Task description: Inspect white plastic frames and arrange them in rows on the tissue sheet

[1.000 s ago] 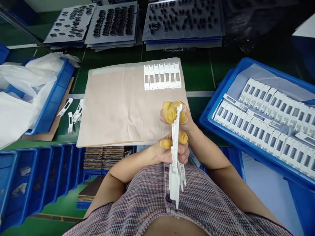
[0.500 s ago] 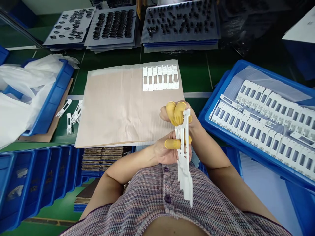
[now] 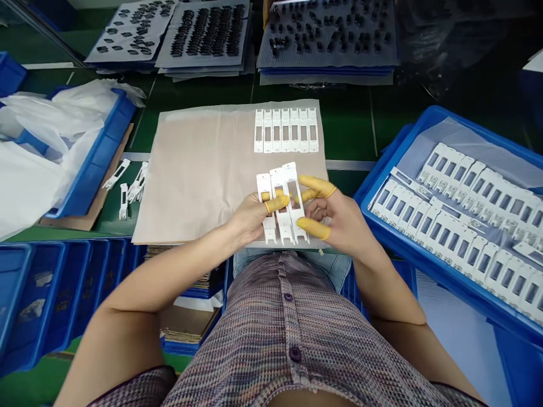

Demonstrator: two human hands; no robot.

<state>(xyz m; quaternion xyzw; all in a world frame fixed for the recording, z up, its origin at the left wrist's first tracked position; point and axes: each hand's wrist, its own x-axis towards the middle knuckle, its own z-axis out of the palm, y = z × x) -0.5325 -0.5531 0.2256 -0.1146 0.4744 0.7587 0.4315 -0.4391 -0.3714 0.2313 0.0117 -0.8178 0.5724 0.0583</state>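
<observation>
Three white plastic frames (image 3: 281,219), each with a rectangular window, are fanned out in front of my body. My left hand (image 3: 253,216) is closed on them, its thumb in a yellow finger cot lying across their faces. At their right side is my right hand (image 3: 335,217), yellow cots on its thumb and fingers. Its thumb and fingers are spread apart around the rightmost frame's edge; whether they touch it is hard to tell. Beyond, a row of several similar white frames (image 3: 285,131) lies at the top right of the brown paper-covered sheet (image 3: 195,175).
A blue tray (image 3: 428,244) on the right holds rows of white frames. On the left stand a blue bin (image 3: 95,161) with white plastic wrapping and a few loose white parts (image 3: 124,200). Sheets with black parts (image 3: 203,34) lie along the back.
The white frames have turned from edge-on to face up and fanned out, and moved up over the sheet's front edge. My right hand has opened off them; my left still grips.
</observation>
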